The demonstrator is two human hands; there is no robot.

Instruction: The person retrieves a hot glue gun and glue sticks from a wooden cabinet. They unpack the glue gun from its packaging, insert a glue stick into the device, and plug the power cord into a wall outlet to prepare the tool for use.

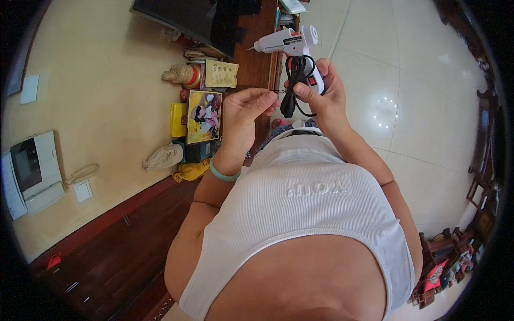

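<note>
My right hand (331, 99) is wrapped round the handle of a white hot glue gun (284, 41), whose nozzle points left. Its black power cord (290, 88) is bundled in loops against the handle, under my right thumb. A red switch (312, 81) shows on the handle. Just left of the bundle, the thumb and fingers of my left hand (254, 104) are closed in a pinch on a thin dark tie (278, 91) that reaches the cord. A pale thin rod (339, 33) slants up from beside my right fingers; whether I hold it is unclear.
Beyond my left hand stands a brown wooden cabinet (261, 53) with a dark screen (187, 21). Along the wall are a picture (204, 116), a yellow packet (221, 73) and a cloth pouch (163, 157). A wall intercom (37, 171) hangs at left. Dark furniture lines the right.
</note>
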